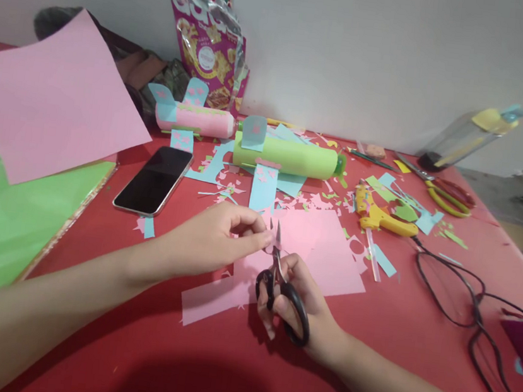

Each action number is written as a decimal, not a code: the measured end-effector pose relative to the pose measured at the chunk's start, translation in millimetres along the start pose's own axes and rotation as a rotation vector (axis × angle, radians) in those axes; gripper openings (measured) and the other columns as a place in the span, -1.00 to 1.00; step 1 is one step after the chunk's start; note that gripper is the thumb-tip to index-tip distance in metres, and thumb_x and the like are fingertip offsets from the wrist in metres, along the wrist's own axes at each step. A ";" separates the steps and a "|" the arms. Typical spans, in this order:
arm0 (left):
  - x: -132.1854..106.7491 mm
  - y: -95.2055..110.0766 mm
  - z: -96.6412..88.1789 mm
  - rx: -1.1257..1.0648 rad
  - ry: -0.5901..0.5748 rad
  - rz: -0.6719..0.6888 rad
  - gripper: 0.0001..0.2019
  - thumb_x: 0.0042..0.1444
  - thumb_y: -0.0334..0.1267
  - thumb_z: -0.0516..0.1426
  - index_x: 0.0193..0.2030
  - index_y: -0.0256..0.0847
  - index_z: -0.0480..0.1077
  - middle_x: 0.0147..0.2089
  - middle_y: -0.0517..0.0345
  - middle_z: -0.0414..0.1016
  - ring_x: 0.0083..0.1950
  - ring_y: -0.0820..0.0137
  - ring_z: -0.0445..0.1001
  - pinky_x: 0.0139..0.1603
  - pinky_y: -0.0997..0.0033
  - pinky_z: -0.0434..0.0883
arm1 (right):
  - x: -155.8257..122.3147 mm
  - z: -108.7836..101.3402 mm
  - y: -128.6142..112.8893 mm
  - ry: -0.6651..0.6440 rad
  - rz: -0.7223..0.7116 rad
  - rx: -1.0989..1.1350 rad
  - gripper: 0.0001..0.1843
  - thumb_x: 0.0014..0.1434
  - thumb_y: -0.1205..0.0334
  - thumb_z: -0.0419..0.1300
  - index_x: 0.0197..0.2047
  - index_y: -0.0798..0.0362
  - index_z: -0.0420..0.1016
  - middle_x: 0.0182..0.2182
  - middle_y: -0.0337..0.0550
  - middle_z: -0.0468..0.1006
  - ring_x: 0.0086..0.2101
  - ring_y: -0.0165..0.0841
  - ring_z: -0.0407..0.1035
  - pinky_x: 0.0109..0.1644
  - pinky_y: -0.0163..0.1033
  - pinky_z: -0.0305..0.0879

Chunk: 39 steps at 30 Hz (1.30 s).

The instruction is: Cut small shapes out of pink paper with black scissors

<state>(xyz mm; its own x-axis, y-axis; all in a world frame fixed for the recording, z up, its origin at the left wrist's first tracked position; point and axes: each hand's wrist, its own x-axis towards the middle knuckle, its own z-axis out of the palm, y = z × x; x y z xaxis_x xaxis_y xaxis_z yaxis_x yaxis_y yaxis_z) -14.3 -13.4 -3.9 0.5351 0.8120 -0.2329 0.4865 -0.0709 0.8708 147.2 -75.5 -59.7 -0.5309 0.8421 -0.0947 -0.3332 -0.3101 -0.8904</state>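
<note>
My right hand [298, 302] grips a pair of black-handled scissors [297, 318], fingers through the loops. Their blades point away from me, slightly parted. Just left of the blades, my left hand [225, 236] pinches a small piece of pink paper [269, 243] between thumb and fingers; its shape is mostly hidden. Beneath both hands lie a pink paper sheet [326, 248] and a pink strip [210, 301]. Behind them rests a green paper-covered tube [290, 156] with blue paper fins, and to its left a pink tube [204, 121] with similar fins.
A phone [153, 179] lies to the left, near a large pink sheet [58, 101] on a green packet [15, 223]. At right are a yellow glue gun [376, 213] with its black cord [477, 299], other scissors [447, 196] and a bottle [469, 139]. A snack bag [210, 50] stands behind.
</note>
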 end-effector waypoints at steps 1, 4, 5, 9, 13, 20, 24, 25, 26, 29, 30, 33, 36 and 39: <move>-0.1 0.0 -0.1 -0.008 0.001 -0.001 -0.75 0.06 -0.12 -0.05 -0.51 -0.21 0.24 -0.51 0.24 0.26 -0.48 0.48 0.30 -0.48 0.53 0.29 | 0.1 0.2 -0.1 0.001 0.001 -0.002 -0.58 0.00 -0.03 0.15 -0.40 -0.05 -0.07 -0.55 -0.41 0.24 -0.70 -0.58 0.13 -0.65 -0.41 0.07; -0.6 -0.4 1.2 -0.013 0.002 -0.011 -0.78 0.07 -0.16 -0.06 -0.51 -0.21 0.24 -0.52 0.25 0.24 -0.48 0.48 0.29 -0.49 0.53 0.28 | 0.2 0.1 0.4 0.001 -0.009 0.001 -0.58 0.01 -0.03 0.14 -0.40 -0.05 -0.08 -0.59 -0.43 0.21 -0.70 -0.56 0.13 -0.66 -0.42 0.05; -0.7 -0.5 1.9 -0.012 0.003 -0.013 -0.78 0.06 -0.17 -0.06 -0.52 -0.21 0.23 -0.52 0.25 0.23 -0.49 0.48 0.29 -0.49 0.53 0.28 | 0.2 -0.1 0.9 -0.001 -0.012 0.003 -0.59 0.01 -0.03 0.14 -0.40 -0.06 -0.08 -0.60 -0.44 0.20 -0.70 -0.55 0.13 -0.65 -0.41 0.05; -0.6 -0.7 4.3 -0.018 -0.010 -0.011 -0.78 0.05 -0.20 -0.05 -0.55 -0.22 0.23 -0.54 0.28 0.21 -0.54 0.52 0.27 -0.51 0.53 0.28 | 0.2 -1.3 2.6 -0.020 -0.019 0.018 -0.59 0.02 -0.03 0.14 -0.38 -0.05 -0.07 -0.59 -0.42 0.20 -0.67 -0.53 0.16 -0.63 -0.39 0.10; 0.0 -1.4 6.6 -0.036 -0.006 -0.008 -0.77 0.05 -0.20 -0.05 -0.55 -0.23 0.24 -0.53 0.28 0.24 -0.51 0.51 0.28 -0.48 0.52 0.29 | 0.3 -0.7 2.3 -0.021 -0.030 0.035 -0.61 0.03 -0.01 0.13 -0.38 -0.05 -0.06 -0.56 -0.41 0.20 -0.65 -0.54 0.17 -0.61 -0.39 0.12; 0.5 -2.5 11.9 -0.038 0.013 0.012 -0.77 0.03 -0.28 -0.05 -0.54 -0.27 0.33 -0.53 0.23 0.32 -0.44 0.48 0.29 -0.43 0.53 0.25 | -1.1 2.2 3.6 0.005 -0.016 0.057 -0.63 0.05 0.00 0.12 -0.38 -0.05 -0.05 -0.55 -0.41 0.20 -0.66 -0.56 0.17 -0.61 -0.39 0.14; -0.1 -2.1 14.9 -0.091 0.030 -0.007 -0.76 0.04 -0.30 -0.04 -0.56 -0.26 0.34 -0.57 0.27 0.30 -0.50 0.52 0.26 -0.49 0.56 0.21 | -2.3 2.7 5.3 0.030 -0.015 0.056 -0.63 0.04 0.00 0.12 -0.38 -0.05 -0.04 -0.52 -0.40 0.21 -0.64 -0.55 0.20 -0.59 -0.37 0.18; -0.3 -1.9 15.7 -0.119 0.023 -0.011 -0.76 0.04 -0.30 -0.04 -0.57 -0.25 0.34 -0.57 0.27 0.31 -0.53 0.53 0.25 -0.51 0.56 0.20 | -2.5 2.8 5.3 0.032 -0.016 0.055 -0.64 0.04 0.00 0.12 -0.37 -0.05 -0.04 -0.52 -0.40 0.22 -0.63 -0.55 0.21 -0.58 -0.37 0.18; -0.5 -1.7 16.5 -0.150 0.011 -0.016 -0.76 0.05 -0.30 -0.04 -0.57 -0.25 0.34 -0.55 0.28 0.33 -0.54 0.54 0.25 -0.53 0.57 0.19 | -2.5 2.9 5.1 0.032 -0.019 0.054 -0.63 0.04 0.00 0.12 -0.37 -0.04 -0.04 -0.51 -0.39 0.22 -0.63 -0.55 0.22 -0.57 -0.37 0.18; -0.2 -0.8 18.8 -0.225 -0.023 -0.023 -0.75 0.06 -0.31 -0.04 -0.58 -0.25 0.32 -0.53 0.28 0.39 -0.53 0.55 0.27 -0.53 0.58 0.18 | -2.9 3.6 3.6 0.027 -0.025 0.036 -0.64 0.05 -0.02 0.10 -0.37 -0.04 -0.04 -0.51 -0.37 0.22 -0.60 -0.53 0.22 -0.54 -0.36 0.18; 0.1 -0.7 19.4 -0.242 -0.031 -0.024 -0.75 0.06 -0.32 -0.04 -0.59 -0.24 0.32 -0.53 0.29 0.39 -0.53 0.55 0.28 -0.53 0.58 0.18 | -3.1 4.0 3.0 0.026 -0.026 0.024 -0.64 0.06 -0.02 0.09 -0.37 -0.04 -0.04 -0.51 -0.37 0.22 -0.60 -0.53 0.22 -0.53 -0.35 0.18; 0.9 -0.7 20.3 -0.289 -0.045 -0.021 -0.73 0.08 -0.32 -0.04 -0.61 -0.24 0.29 -0.55 0.31 0.39 -0.51 0.56 0.29 -0.50 0.58 0.18 | -4.0 5.1 2.4 0.030 -0.033 -0.007 -0.66 0.08 -0.02 0.07 -0.37 -0.03 -0.03 -0.50 -0.36 0.22 -0.59 -0.53 0.21 -0.52 -0.33 0.18; 0.7 -1.1 20.7 -0.314 -0.051 -0.019 -0.72 0.09 -0.29 -0.04 -0.61 -0.24 0.27 -0.56 0.33 0.36 -0.51 0.57 0.28 -0.50 0.59 0.17 | -4.4 5.4 3.6 0.040 -0.037 -0.010 -0.67 0.09 0.00 0.07 -0.37 -0.03 -0.03 -0.49 -0.36 0.20 -0.60 -0.54 0.21 -0.51 -0.32 0.19; -0.2 -1.0 20.9 -0.299 -0.046 -0.024 -0.73 0.09 -0.29 -0.04 -0.60 -0.24 0.27 -0.57 0.33 0.33 -0.53 0.57 0.25 -0.52 0.58 0.16 | -4.2 4.7 5.4 0.051 -0.034 -0.017 -0.68 0.09 0.01 0.07 -0.37 -0.03 -0.03 -0.51 -0.38 0.21 -0.61 -0.53 0.22 -0.52 -0.32 0.19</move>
<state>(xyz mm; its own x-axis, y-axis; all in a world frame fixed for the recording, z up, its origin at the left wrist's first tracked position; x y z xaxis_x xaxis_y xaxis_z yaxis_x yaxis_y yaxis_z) -0.5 -25.6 -13.8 0.5602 0.7837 -0.2681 0.2779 0.1271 0.9522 144.0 -82.8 -62.0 -0.4790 0.8735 -0.0863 -0.3365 -0.2736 -0.9011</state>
